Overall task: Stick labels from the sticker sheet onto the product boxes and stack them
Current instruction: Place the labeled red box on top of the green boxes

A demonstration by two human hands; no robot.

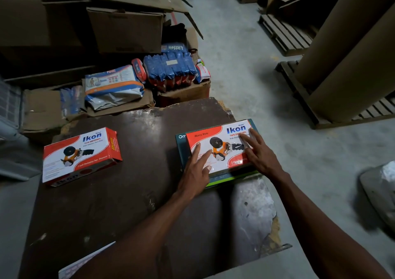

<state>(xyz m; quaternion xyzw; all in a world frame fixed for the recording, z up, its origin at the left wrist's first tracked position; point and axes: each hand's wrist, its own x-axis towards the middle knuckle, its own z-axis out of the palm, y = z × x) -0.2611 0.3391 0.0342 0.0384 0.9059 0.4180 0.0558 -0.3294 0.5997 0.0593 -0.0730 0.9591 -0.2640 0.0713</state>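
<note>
A person's two hands rest flat on a red-and-white Ikon tape dispenser box that lies on top of a teal box at the right side of a worn dark desk. The left hand lies with fingers straight and spread on the lid's near-left part; the right hand lies likewise on its right part, fingers reaching toward the printed name. Neither hand grips anything: both are open and pressing down, as if settling the box square on the one beneath.

A second Ikon box lies alone at the desk's left, well apart from the stack. The corner of a pale printed sheet, likely the sticker sheet, shows at the desk's near edge, partly hidden by the left forearm. Whether either Ikon box already bears a label cannot be told.

The boxes look like light, stiff, glossy card, probably slick under the fingers and apt to slide on the box below. Taking one by its two long sides, thumb against fingers, seems safest; the open end flap on the left box should be avoided.

Behind the desk lie cardboard cartons and blue packets.
</note>
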